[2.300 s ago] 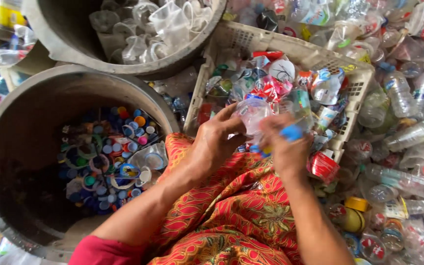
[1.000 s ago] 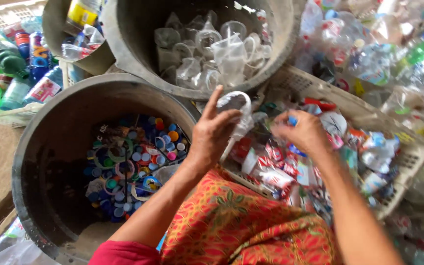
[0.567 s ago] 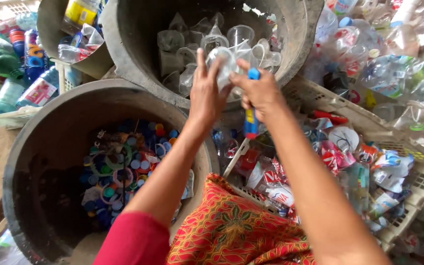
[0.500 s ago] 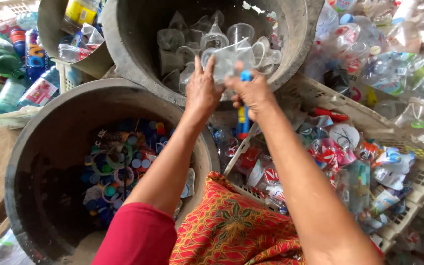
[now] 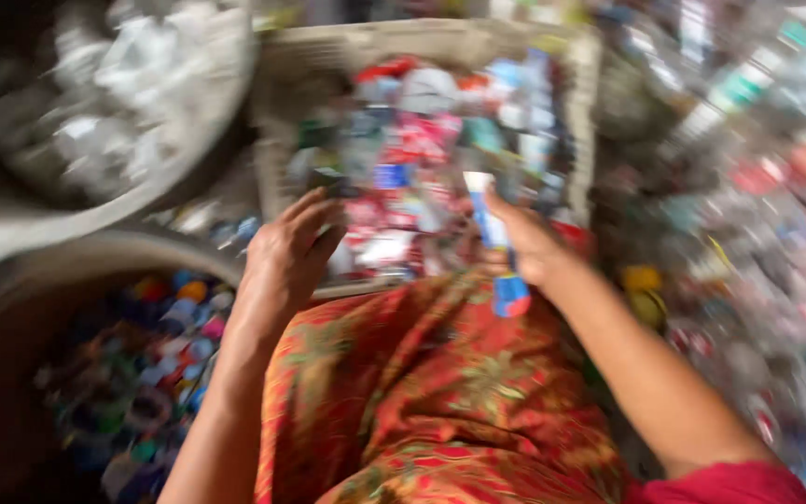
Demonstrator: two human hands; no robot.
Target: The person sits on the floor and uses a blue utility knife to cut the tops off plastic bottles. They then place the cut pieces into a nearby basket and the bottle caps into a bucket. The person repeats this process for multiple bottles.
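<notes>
The view is heavily blurred. My left hand (image 5: 286, 257) hovers with fingers loosely apart and nothing in it, over the near rim of a pale slatted crate (image 5: 282, 70) full of crushed bottles and labels. My right hand (image 5: 524, 247) grips a blue-handled cutter (image 5: 501, 252), its blue end pointing down toward my lap and its pale tip up over the crate. A red and orange patterned cloth (image 5: 422, 401) covers my lap below both hands.
A round tub of coloured bottle caps (image 5: 142, 373) stands at lower left. Another round tub of clear plastic cups (image 5: 114, 84) is at upper left. A heap of loose plastic bottles (image 5: 748, 187) fills the right side.
Both hands pulled back from the cup tub toward the crate. The clear cup my left hand held is gone from it. The camera swung down and right.
</notes>
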